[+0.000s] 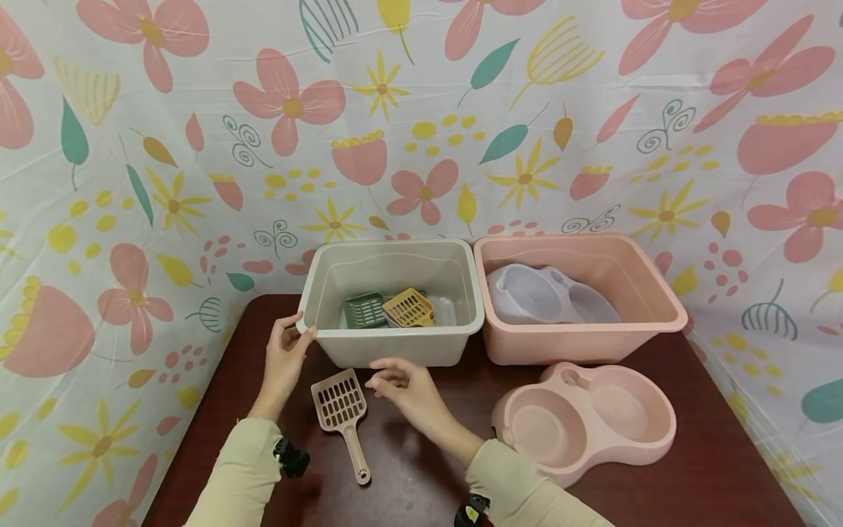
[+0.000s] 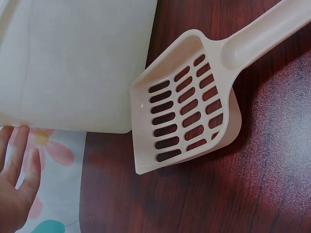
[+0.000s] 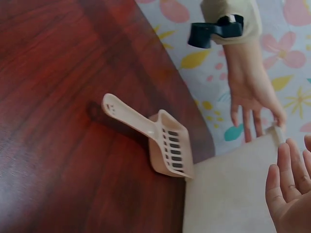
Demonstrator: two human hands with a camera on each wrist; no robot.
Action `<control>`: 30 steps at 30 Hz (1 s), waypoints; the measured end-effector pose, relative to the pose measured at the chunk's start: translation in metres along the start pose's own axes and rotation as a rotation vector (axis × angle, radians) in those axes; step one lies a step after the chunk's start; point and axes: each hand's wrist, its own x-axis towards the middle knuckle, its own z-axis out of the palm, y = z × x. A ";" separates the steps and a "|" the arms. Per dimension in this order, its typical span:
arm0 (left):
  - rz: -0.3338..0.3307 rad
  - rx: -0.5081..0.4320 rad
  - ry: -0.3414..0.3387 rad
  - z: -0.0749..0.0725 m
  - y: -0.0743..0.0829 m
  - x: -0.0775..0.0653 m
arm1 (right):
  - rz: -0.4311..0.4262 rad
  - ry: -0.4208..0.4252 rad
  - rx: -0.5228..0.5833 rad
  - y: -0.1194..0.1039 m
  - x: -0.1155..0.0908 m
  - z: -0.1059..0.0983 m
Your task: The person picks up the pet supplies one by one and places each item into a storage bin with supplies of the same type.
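My left hand (image 1: 285, 360) is at the near left corner of the light grey litter box (image 1: 388, 347), its thumb on the front rim and fingers along the side. My right hand (image 1: 415, 399) hovers before the box with loosely bent fingers, holding nothing. Between the hands, a pale pink litter scoop (image 2: 187, 107) lies on the table, its slotted head toward the box and its handle toward me. Inside the grey box rest a green litter scoop (image 1: 365, 312) and a yellow one (image 1: 410, 307). In the right wrist view, the left hand (image 3: 250, 87) reaches the box corner.
A pink litter box (image 1: 579, 342) stands right beside the grey one, with a pale lavender double pet bowl (image 1: 527, 293) in it. In front of it sits a pink double pet bowl (image 1: 593, 446). A flowered cloth (image 1: 421, 110) hangs behind the dark red table (image 1: 408, 490).
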 end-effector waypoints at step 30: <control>0.023 -0.027 0.002 0.002 0.035 -0.015 | 0.118 -0.004 -0.013 0.055 -0.017 0.027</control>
